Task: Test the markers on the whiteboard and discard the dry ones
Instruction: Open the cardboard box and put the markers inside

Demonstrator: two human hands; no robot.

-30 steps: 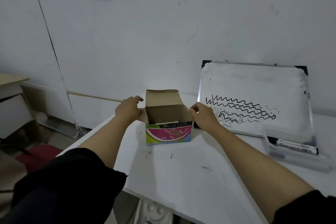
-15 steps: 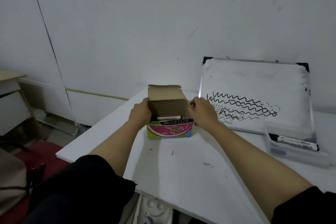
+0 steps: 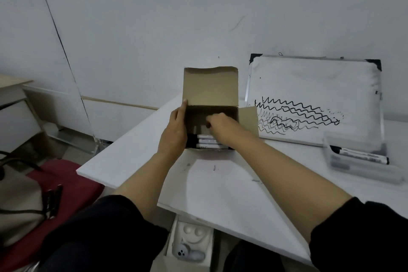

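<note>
On the white table (image 3: 220, 187), an open cardboard box (image 3: 210, 95) is seen from the head view, lid flap standing up at the back and a side flap folded out to the right. Markers (image 3: 206, 141) are stacked lying flat inside the box, along its near wall; white barrels and black caps are visible. The left hand (image 3: 175, 130) is laid flat against the box's left wall, fingers straight and together, thumb tip at the top edge. The right hand (image 3: 218, 123) is reached into the box over the markers, fingers curled down; whether a marker is pinched cannot be told, since the fingertips are hidden behind the hand itself.

Right of the box, a whiteboard (image 3: 315, 86) is leaned against the wall, marked with rows of black wavy lines, some faint and broken. Near the table's right edge, a clear tray (image 3: 362, 172) is set just in front of the whiteboard, with one more marker (image 3: 362, 154) lying across it. Both forearms are bare, dark sleeves pushed up. Left of the table, a beige bag (image 3: 19, 203) is set on a red seat (image 3: 72, 181).
</note>
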